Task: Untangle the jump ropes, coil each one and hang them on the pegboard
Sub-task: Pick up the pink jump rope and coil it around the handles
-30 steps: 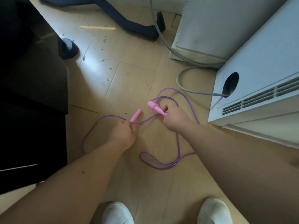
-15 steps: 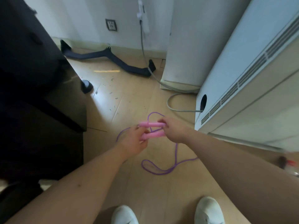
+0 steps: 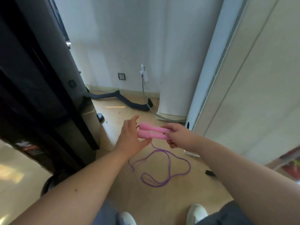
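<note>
Wood floor (image 3: 162,200), purple rope (image 3: 168,161) looped | right hand (image 3: 180,135) grips pink handles (image 3: 154,132) | left hand (image 3: 129,135) flat, touching them

Narrow strip of floor (image 3: 113,122) runs between a black cabinet (image 3: 40,95) on the left and a white unit (image 3: 251,95) on the right. The right hand (image 3: 180,135), gripping pink handles (image 3: 154,132), meets the left hand (image 3: 131,135) in the open middle. Purple rope (image 3: 169,161) loops lie below; a dark bar (image 3: 129,103) and grey cable (image 3: 143,91) cross the far end.
</note>
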{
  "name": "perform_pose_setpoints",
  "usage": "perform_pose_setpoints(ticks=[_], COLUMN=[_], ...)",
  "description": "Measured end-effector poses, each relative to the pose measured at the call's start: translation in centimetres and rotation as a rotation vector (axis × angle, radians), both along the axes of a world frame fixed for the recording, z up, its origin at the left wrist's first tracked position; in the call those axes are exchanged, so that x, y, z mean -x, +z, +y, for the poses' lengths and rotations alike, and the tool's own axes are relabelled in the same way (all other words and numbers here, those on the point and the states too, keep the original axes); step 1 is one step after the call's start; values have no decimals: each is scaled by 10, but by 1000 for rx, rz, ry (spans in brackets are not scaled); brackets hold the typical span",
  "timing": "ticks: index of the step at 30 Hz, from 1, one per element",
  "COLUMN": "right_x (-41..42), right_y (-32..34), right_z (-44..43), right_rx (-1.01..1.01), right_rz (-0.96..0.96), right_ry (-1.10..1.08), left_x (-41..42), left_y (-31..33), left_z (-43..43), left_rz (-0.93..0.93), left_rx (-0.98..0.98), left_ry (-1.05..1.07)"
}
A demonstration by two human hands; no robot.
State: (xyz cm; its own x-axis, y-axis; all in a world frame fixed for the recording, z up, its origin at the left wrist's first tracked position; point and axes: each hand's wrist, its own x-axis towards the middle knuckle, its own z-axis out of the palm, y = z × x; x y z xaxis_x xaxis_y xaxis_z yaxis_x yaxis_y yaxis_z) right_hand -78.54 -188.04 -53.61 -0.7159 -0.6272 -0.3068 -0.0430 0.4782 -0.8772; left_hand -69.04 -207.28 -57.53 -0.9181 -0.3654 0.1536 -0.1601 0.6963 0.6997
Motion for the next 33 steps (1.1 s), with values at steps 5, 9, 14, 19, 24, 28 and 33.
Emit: perform_pose_setpoints(ticks=[5, 9, 14, 19, 24, 28, 33], right_x=[-28, -46, -60, -71, -72, -66, -54], right_y=[29, 42, 67, 86, 76, 65, 65], right_z=[29, 47, 64, 70, 58, 45, 34], right_rx=[66, 83, 12, -4, 3, 75, 123], right_rz=[-113, -169, -274, -334, -496, -617, -622], right_ry=[34, 31, 87, 190, 285, 274, 232], left_x=[-27, -47, -60, -62, -52, -41, -18], left_y=[34, 52, 74, 92, 89, 82, 74], left_z=[17, 31, 45, 44, 30, 17, 5], left_rz=[-36, -2, 42, 118, 99, 45, -52], left_rx=[74, 118, 214, 364, 414, 392, -3], left_ry=[-145, -190, -236, -287, -300, -288, -113])
